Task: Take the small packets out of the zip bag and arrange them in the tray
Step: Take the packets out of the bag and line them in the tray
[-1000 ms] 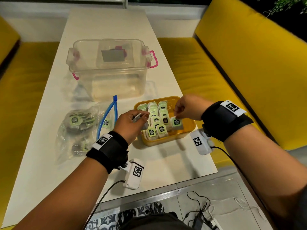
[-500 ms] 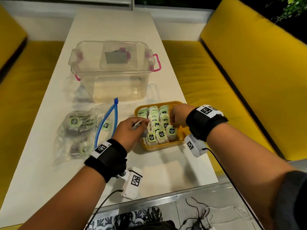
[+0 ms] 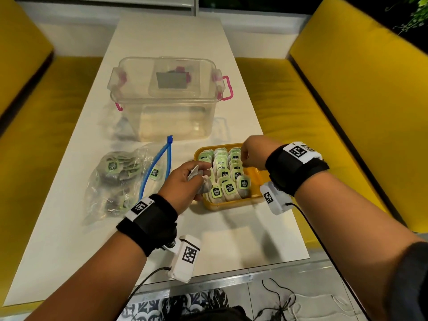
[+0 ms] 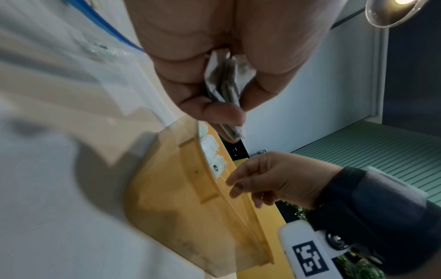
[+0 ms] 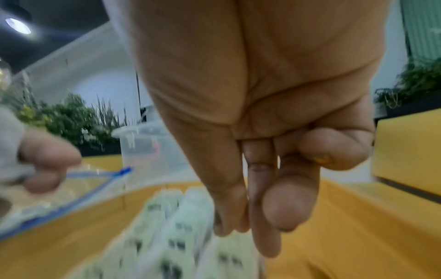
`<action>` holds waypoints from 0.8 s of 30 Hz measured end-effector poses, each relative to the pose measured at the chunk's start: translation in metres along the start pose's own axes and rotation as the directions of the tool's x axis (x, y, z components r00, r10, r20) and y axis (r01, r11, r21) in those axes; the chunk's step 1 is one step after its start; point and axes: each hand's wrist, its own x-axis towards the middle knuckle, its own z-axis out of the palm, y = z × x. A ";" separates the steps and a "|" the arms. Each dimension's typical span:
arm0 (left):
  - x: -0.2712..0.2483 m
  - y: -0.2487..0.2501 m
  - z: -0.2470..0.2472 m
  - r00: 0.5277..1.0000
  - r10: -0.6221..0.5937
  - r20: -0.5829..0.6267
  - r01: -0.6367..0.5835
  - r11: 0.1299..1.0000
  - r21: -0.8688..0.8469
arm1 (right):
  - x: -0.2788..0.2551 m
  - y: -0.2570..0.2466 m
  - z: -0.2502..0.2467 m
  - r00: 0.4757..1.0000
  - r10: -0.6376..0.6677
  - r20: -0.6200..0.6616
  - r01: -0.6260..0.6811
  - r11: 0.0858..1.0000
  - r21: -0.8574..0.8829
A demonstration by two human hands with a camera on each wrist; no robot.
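Note:
A yellow tray (image 3: 231, 205) holds three rows of upright green-tagged packets (image 3: 229, 179). My left hand (image 3: 185, 184) hovers at the tray's left edge and grips a small bunch of packets (image 4: 224, 83) between thumb and fingers. My right hand (image 3: 253, 156) is over the far end of the right row. Its fingers (image 5: 267, 207) point down at the packets (image 5: 181, 217), with nothing seen between them. The clear zip bag (image 3: 115, 188) lies left of the tray, its blue zip open, with several packets inside.
A clear lidded box (image 3: 166, 98) with pink latches stands behind the tray and bag. The white table (image 3: 231, 246) is narrow, with yellow benches (image 3: 289, 100) on both sides. The tray sits near the table's right edge. Cables lie on the floor below.
My right hand left a packet at the front of the right row and moved back along that row to its far end. The left hand stayed put with its bunch.

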 end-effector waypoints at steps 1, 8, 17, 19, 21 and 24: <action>0.000 0.000 0.000 1.000 0.001 0.008 -0.001 1.000 -0.017 | -0.005 0.001 -0.005 0.998 -0.028 -0.058 0.031 0.999 0.036; -0.001 0.005 0.008 0.999 0.014 0.043 -0.009 0.993 -0.118 | -0.053 -0.033 -0.033 0.887 -0.367 -0.281 0.453 0.812 0.369; -0.004 0.010 0.007 0.989 0.084 0.125 -0.074 0.994 -0.083 | -0.065 -0.050 -0.024 0.879 -0.384 -0.282 0.456 0.849 0.266; -0.007 0.013 0.005 0.987 0.072 0.143 -0.053 0.990 -0.133 | -0.064 -0.042 -0.026 0.895 -0.339 -0.292 0.435 0.809 0.394; -0.008 0.012 0.000 0.987 0.070 0.145 -0.054 0.992 -0.112 | -0.064 -0.036 -0.028 0.906 -0.312 -0.288 0.421 0.744 0.519; -0.009 0.012 -0.004 0.988 0.059 0.142 -0.050 0.997 -0.066 | -0.069 -0.033 -0.033 0.911 -0.304 -0.279 0.413 0.649 0.639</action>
